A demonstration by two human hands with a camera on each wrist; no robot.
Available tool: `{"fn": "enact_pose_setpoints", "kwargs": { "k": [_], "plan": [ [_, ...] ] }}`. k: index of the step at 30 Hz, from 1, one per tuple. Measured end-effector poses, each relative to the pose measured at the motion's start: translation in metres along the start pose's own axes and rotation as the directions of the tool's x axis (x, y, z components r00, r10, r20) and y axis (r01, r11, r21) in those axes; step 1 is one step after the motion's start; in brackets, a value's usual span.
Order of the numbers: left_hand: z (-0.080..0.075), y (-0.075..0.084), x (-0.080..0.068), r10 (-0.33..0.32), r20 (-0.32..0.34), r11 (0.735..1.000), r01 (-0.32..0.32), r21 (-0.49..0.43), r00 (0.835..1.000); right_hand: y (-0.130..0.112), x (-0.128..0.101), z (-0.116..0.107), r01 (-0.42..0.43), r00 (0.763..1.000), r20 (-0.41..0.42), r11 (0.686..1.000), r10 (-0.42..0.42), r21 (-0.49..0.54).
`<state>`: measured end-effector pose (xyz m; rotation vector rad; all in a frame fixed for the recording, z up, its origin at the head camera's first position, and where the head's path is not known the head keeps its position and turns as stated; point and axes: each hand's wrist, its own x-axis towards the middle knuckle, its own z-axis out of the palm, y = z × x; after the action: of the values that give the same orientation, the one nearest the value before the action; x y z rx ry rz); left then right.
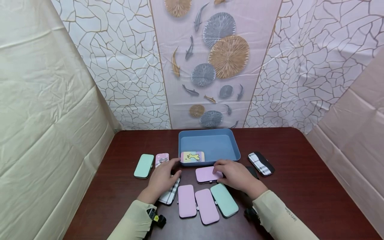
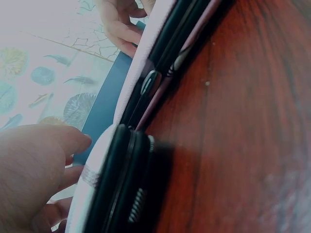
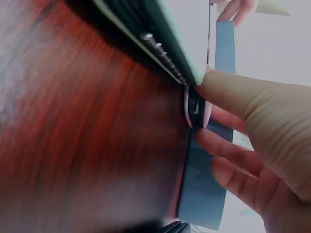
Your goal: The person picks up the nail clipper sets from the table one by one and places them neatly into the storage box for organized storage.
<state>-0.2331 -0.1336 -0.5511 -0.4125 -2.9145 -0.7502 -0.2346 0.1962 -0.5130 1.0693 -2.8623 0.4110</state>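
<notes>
My right hand (image 1: 237, 175) pinches the right end of a pink flat case (image 1: 205, 174) lying in front of the blue tray (image 1: 210, 132). In the right wrist view its thumb and a finger sit on opposite sides of that case (image 3: 208, 114). My left hand (image 1: 163, 176) has loosely bent fingers and holds nothing. It hovers by a plaid case (image 1: 170, 195) and a pink patterned case (image 1: 162, 157), fingertips close to the tray's left front corner. Inside the tray, a yellow and purple case with a giraffe-like drawing (image 1: 192, 156) lies at the front left.
Two more pink cases (image 1: 187, 201) and a mint case (image 1: 225, 200) lie nearest me. Another mint case (image 1: 144, 165) is at the left. A black and plaid case (image 1: 261, 163) lies at the right; a dark case (image 1: 252, 171) is partly hidden by my right hand.
</notes>
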Motion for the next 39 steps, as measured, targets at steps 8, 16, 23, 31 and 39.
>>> {"fn": "enact_pose_setpoints", "kwargs": {
  "k": [8,16,23,31,39],
  "plan": [
    [0.002,-0.002,0.000,0.017,-0.006,1.000,-0.017,0.013,1.000,-0.005,0.007,-0.006,-0.027,0.998,0.055,0.999,0.029,-0.036],
    [0.002,-0.002,-0.001,0.012,-0.001,1.000,-0.012,0.010,1.000,-0.006,0.015,-0.004,-0.020,0.996,0.089,0.998,0.024,-0.052],
    [0.001,-0.002,0.000,0.004,-0.002,1.000,-0.004,0.009,1.000,-0.008,0.019,-0.006,0.002,0.995,0.098,0.996,0.007,-0.092],
    [-0.001,0.001,-0.002,0.004,-0.005,1.000,-0.004,0.003,1.000,-0.006,0.017,-0.006,0.028,0.997,0.076,0.992,-0.019,-0.127],
    [-0.001,0.001,-0.001,0.000,-0.004,1.000,0.000,0.002,1.000,-0.006,0.016,-0.011,0.044,0.998,0.050,0.989,-0.037,-0.141]
  ]
}}
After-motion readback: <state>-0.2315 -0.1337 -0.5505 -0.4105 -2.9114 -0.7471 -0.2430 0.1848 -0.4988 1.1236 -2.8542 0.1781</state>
